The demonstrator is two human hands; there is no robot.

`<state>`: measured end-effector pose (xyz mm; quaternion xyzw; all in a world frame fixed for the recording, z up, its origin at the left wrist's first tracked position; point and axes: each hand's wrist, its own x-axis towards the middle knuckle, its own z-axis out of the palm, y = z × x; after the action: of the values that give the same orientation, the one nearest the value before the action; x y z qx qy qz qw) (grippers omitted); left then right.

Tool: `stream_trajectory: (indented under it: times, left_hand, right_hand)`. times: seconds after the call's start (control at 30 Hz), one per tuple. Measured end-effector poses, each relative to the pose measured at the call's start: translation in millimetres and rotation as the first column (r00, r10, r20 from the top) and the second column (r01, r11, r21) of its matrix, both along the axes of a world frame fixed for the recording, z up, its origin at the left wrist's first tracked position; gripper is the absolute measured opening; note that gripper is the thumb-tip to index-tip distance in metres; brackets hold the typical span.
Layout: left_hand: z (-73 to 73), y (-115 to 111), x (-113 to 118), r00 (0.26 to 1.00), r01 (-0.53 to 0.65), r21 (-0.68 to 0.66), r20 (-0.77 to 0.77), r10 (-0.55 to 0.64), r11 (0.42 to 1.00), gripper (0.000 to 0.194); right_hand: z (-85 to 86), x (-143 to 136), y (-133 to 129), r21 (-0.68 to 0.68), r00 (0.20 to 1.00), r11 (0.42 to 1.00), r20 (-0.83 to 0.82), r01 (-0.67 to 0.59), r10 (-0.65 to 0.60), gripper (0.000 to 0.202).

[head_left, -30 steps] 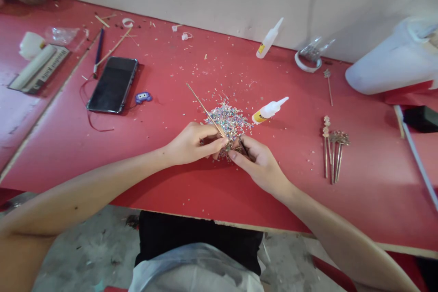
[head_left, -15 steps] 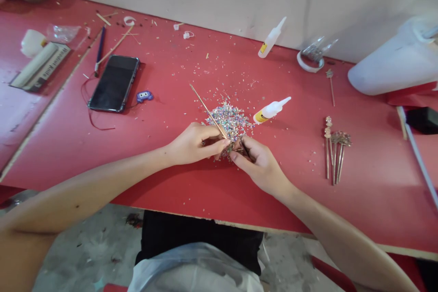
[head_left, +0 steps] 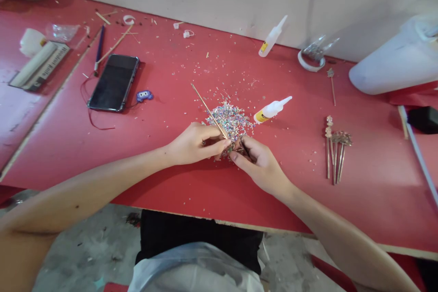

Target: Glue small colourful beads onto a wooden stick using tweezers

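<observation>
A thin wooden stick (head_left: 208, 110) slants up and left from the fingers of my left hand (head_left: 200, 145), which are pinched round its lower end. Close beside it, my right hand (head_left: 262, 162) has its fingers closed on a small dark, metallic-looking piece (head_left: 243, 149), partly hidden by the fingers. The fingertips of both hands nearly meet. Just beyond them, a pile of small shiny multicoloured chips (head_left: 229, 117) is spread on the red table (head_left: 164, 114). A white glue bottle with a yellow label (head_left: 268, 112) lies at the right side of the pile.
A second glue bottle (head_left: 273, 39) stands near the wall. At the right are decorated hair sticks (head_left: 337, 159), a white roll (head_left: 386, 68) and a round holder (head_left: 310, 61). Leftward lie a phone (head_left: 114, 83), a purple charm (head_left: 144, 96), a pen (head_left: 99, 50) and a knife box (head_left: 40, 67).
</observation>
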<state>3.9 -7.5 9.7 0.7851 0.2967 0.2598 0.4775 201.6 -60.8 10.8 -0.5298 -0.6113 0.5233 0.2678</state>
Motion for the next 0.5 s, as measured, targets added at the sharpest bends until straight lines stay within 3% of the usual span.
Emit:
stream_trajectory:
  times: [0.5]
  left_hand:
    - [0.6,0.3,0.4,1.000,0.006,0.019,-0.022,-0.006,1.000,0.029]
  right_hand:
    - [-0.5,0.3,0.9,0.002,1.000,1.000,-0.007,-0.019,0.019,0.016]
